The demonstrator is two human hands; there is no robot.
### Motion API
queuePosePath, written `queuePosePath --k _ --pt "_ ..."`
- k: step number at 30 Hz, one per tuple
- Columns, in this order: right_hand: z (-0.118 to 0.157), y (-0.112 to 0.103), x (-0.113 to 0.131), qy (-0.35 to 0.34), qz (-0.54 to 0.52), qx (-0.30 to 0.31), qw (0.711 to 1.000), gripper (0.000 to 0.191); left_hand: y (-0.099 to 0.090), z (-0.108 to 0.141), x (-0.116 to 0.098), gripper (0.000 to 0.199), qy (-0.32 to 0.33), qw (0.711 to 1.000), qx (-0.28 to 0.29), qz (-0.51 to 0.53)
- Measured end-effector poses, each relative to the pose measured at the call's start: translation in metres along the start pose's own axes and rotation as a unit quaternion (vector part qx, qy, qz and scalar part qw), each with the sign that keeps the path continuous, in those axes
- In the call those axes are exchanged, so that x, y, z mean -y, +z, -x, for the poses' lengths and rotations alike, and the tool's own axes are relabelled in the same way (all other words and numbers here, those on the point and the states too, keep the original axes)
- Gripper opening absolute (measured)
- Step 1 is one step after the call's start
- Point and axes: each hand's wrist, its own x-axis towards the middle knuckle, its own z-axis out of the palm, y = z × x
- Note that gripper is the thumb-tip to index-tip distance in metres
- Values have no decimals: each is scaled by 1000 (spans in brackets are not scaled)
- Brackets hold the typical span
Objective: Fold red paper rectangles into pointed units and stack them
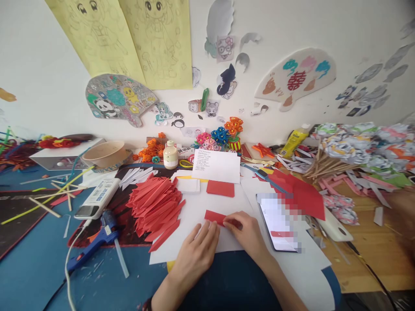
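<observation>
A small red paper strip (214, 216) lies on white paper (191, 242) between my hands. My left hand (201, 246) rests on its left part, fingers together and stretched out. At its right end, my right hand (246, 231) pinches the paper between thumb and index finger. Just beyond is another red paper rectangle (220, 188), with a small stack of white slips (188, 185) to its left. A large heap of folded red strips (154, 205) is left of my hands. A card with writing (215, 166) stands behind.
On the left are a blue glue gun (94, 246), a white power bank (97, 198) and a bowl (105, 154). A phone (279, 222) and red sheets (301, 194) lie on the right. A bottle of glue (170, 155) stands at the back.
</observation>
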Motion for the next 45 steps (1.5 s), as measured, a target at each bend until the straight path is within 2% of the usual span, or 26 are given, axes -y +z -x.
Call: queuePosePath --k 8,20,22,24,27,29,30,32,34,45 --pt "-19 -18 4 85 -34 110 990 12 10 1 -2 40 32 999 16 5" --pt "-43 -23 -2 60 46 187 979 13 14 -11 -3 46 35 996 80 10" --pt "-44 -23 -3 39 67 176 981 14 16 -11 -3 48 23 995 98 25" --pt "-40 -22 -4 6 87 132 987 14 18 -11 -2 50 12 992 115 43" --pt "-19 -15 -3 -45 138 -2 989 16 18 -11 -2 52 1 990 130 60" --pt "2 -8 0 -88 199 -89 972 24 18 -11 -2 51 0 989 131 65" --pt "13 -4 1 -123 222 -102 962 27 18 -12 -2 50 0 989 130 66" --pt "32 4 3 -201 253 -81 943 37 18 -12 -2 48 -1 989 130 69" --pt "44 10 3 -229 278 -65 930 45 18 -13 -2 47 -5 988 133 73" --pt "49 16 -3 -184 332 -51 924 48 18 -14 1 50 -15 983 154 103"
